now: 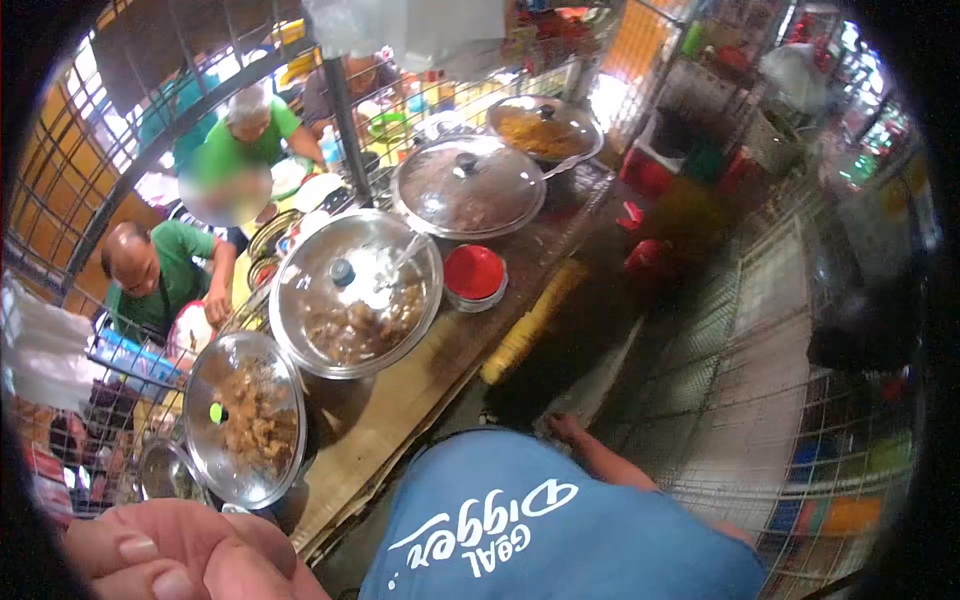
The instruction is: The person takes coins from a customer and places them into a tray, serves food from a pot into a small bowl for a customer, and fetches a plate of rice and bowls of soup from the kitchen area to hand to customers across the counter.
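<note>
My left hand [190, 550] is large and close to the camera at the lower left, its fingers curled in. Whatever it may hold is hidden. Just beyond it stands a pan of brown food under a glass lid with a green knob [217, 412]. My right hand [563, 428] hangs low beside my blue shirt [560, 525], small and dark; its fingers are too unclear to read. Further along the counter are a larger glass-lidded pan [355, 290] of brown stew with a ladle [405, 255] at its rim, and a red-topped round container [474, 273].
Two more lidded pans [468, 185] [545, 128] continue along the wooden counter [400, 400]. Behind a wire grille [60, 200], people in green shirts [180, 260] sit near plates. A yellow roll-like object [530, 325] lies along the counter's edge. Wire mesh [740, 330] lines the right side.
</note>
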